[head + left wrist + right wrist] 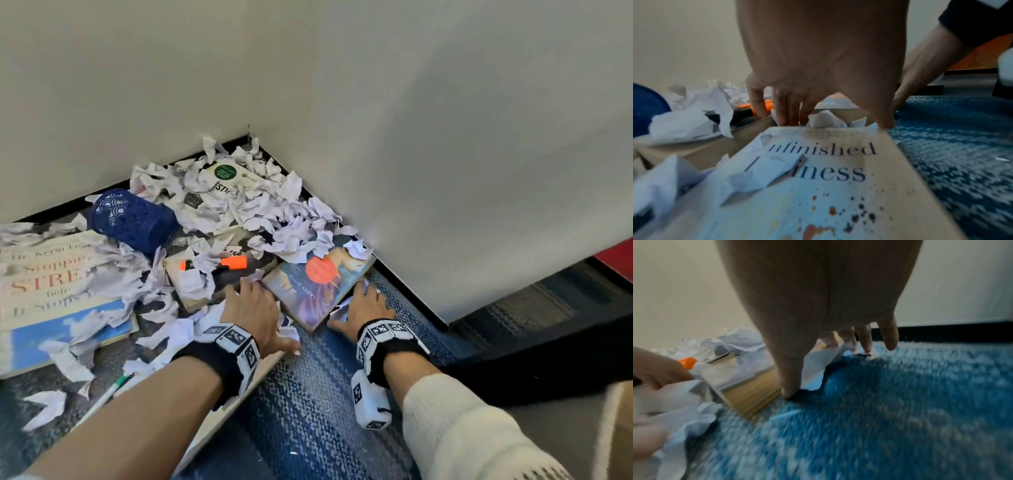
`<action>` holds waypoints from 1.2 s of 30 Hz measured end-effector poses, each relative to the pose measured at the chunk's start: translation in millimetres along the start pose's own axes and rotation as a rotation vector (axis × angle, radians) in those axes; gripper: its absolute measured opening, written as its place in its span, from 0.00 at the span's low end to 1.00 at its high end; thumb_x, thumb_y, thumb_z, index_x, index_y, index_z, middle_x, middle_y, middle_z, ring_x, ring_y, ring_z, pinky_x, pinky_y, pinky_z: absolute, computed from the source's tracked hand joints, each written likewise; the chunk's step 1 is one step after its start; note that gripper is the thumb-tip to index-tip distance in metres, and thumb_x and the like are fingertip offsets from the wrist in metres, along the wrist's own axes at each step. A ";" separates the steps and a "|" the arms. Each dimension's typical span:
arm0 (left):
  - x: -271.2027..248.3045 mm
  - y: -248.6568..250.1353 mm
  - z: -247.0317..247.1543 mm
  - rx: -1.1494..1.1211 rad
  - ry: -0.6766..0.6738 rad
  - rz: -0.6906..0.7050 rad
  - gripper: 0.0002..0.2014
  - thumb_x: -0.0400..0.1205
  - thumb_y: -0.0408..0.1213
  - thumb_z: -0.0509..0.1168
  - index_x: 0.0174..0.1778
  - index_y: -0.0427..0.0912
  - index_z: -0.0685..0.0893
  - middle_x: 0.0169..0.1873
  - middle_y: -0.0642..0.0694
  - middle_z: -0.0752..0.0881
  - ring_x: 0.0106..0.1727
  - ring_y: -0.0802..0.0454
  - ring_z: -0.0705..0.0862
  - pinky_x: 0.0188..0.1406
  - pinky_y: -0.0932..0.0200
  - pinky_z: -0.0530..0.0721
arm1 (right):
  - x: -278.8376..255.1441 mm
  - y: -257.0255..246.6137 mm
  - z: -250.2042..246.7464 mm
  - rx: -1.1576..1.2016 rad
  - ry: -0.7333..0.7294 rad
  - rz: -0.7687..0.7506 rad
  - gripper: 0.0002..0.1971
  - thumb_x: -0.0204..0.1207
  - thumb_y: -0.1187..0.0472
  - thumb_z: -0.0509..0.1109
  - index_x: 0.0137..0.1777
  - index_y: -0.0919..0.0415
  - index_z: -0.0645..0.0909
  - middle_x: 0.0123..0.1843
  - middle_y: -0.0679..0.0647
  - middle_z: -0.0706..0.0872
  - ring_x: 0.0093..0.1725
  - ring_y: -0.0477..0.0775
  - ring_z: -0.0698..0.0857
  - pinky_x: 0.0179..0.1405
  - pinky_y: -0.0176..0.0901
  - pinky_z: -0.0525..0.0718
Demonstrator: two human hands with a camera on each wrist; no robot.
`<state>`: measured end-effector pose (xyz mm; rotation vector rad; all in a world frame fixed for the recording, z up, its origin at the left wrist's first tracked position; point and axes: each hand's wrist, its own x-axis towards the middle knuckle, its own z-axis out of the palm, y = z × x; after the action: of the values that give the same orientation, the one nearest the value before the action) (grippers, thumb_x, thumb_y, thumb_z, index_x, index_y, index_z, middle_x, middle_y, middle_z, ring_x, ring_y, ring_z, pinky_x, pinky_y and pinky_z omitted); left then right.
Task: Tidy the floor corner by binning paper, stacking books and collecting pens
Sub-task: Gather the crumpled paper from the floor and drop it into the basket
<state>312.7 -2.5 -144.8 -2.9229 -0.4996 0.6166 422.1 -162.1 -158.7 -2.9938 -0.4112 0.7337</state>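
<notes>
Spread fingers: left hand (251, 308) and right hand (368, 310) flanking purple book (315, 287). Could spill paper scraps (358, 248) onto carpet (308, 394) if tilted.

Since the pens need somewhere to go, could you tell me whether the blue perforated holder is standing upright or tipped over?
Tipped over. The blue holder lies on its side on the carpet beside the crumpled paper.
</notes>
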 end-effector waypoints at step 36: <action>11.5 -26.3 4.8 -0.029 0.148 -0.008 0.16 0.89 0.42 0.47 0.66 0.40 0.74 0.53 0.43 0.80 0.49 0.45 0.85 0.31 0.53 0.76 | 3.2 17.9 -9.2 0.167 0.309 -0.074 0.14 0.84 0.61 0.57 0.61 0.72 0.75 0.61 0.68 0.77 0.57 0.67 0.80 0.55 0.51 0.77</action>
<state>312.9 26.3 -148.8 -2.9629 -0.5062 0.3906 433.5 -178.3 -153.6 -2.8483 -0.4180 0.2754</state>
